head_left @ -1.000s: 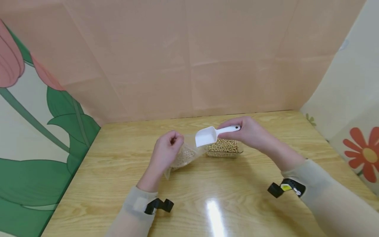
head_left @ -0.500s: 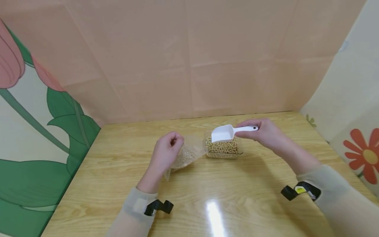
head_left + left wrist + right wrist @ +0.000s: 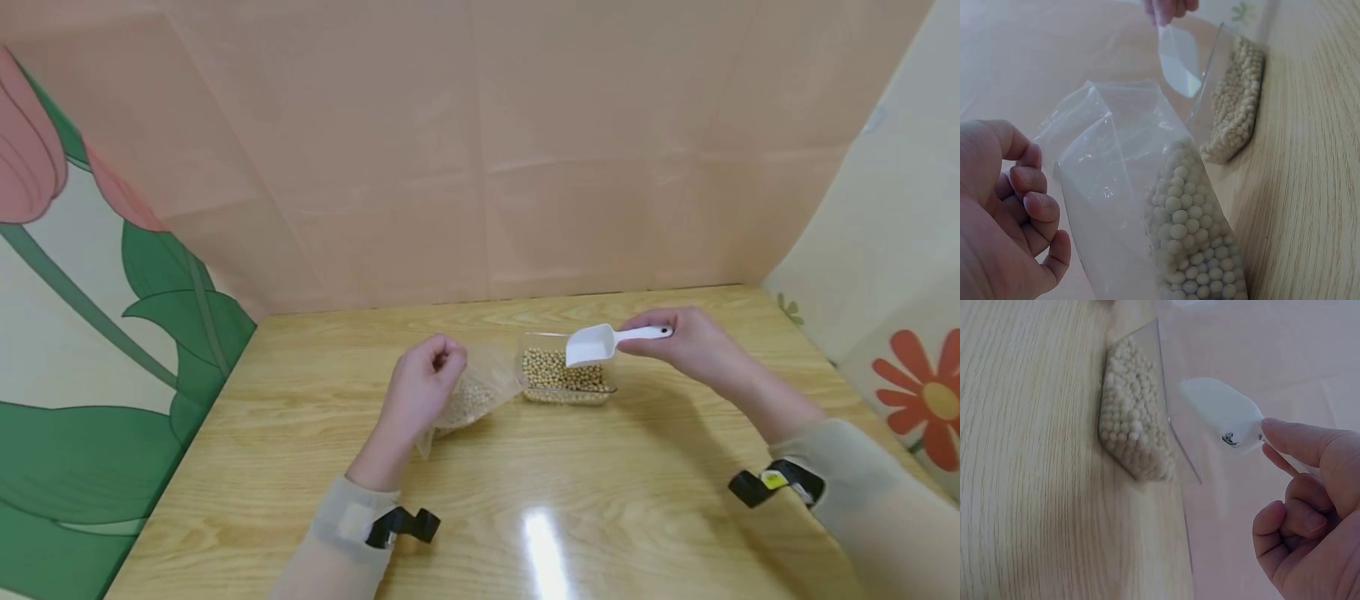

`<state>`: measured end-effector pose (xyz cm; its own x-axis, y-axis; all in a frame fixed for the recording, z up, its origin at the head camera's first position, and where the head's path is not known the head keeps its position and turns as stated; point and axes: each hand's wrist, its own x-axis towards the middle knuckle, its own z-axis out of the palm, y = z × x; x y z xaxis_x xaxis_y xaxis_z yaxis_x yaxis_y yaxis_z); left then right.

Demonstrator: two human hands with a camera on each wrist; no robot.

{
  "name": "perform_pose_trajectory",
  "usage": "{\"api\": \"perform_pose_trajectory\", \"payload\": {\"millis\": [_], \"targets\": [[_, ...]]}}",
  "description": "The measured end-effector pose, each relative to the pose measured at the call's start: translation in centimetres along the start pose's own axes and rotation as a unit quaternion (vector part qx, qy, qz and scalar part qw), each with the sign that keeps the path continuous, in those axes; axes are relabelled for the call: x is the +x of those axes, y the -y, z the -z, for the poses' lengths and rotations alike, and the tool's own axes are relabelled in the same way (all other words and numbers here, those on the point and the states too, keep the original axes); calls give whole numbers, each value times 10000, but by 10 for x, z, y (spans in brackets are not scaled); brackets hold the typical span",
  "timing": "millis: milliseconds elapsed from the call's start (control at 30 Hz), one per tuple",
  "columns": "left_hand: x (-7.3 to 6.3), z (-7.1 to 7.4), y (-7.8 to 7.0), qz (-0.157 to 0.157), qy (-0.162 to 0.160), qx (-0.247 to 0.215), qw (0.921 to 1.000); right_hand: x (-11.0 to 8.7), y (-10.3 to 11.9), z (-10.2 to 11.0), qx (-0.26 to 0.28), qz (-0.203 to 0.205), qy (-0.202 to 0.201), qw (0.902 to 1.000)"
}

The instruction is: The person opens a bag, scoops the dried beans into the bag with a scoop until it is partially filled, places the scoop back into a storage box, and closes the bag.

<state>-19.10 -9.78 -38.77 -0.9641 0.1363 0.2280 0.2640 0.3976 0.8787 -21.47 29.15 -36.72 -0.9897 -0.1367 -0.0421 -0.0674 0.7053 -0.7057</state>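
My right hand grips the handle of a small white scoop between thumb and fingers. The scoop hovers above a clear rectangular container, and no beans show in its bowl. Round pale soybeans partly fill that container. To its left, my left hand pinches the upper edge of a clear plastic bag, keeping it raised. Soybeans lie in the bag's lower part in the left wrist view. Part of the bag is hidden behind the left hand in the head view.
A wooden table bears the container and bag. Behind it hangs a plain pinkish sheet. Painted flowers cover the wall panels at the left and right.
My right hand has moved right with the scoop, from beside the bag's mouth to over the right part of the container. My left hand and the bag have stayed nearly still.
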Motion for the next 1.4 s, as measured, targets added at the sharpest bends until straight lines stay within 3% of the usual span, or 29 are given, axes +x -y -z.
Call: {"api": "perform_pose_trajectory", "payload": {"millis": [333,667,933,1267,1400], "targets": [[0,1,1,6,-12,21,10000,6,-6,6,-480,121,59,9988],[1,1,2,-10,-20,35,10000,8,5,10,-819,313,284,9957],[1,0,2,-69,-3,9,10000,11,6,9,-1004,221,399,9939],[0,0,2,-89,-23,61,9999,18,6,-9,-935,314,403,9943],[0,0,2,-86,-28,60,9999,19,2,-16,-737,163,386,9964]]}}
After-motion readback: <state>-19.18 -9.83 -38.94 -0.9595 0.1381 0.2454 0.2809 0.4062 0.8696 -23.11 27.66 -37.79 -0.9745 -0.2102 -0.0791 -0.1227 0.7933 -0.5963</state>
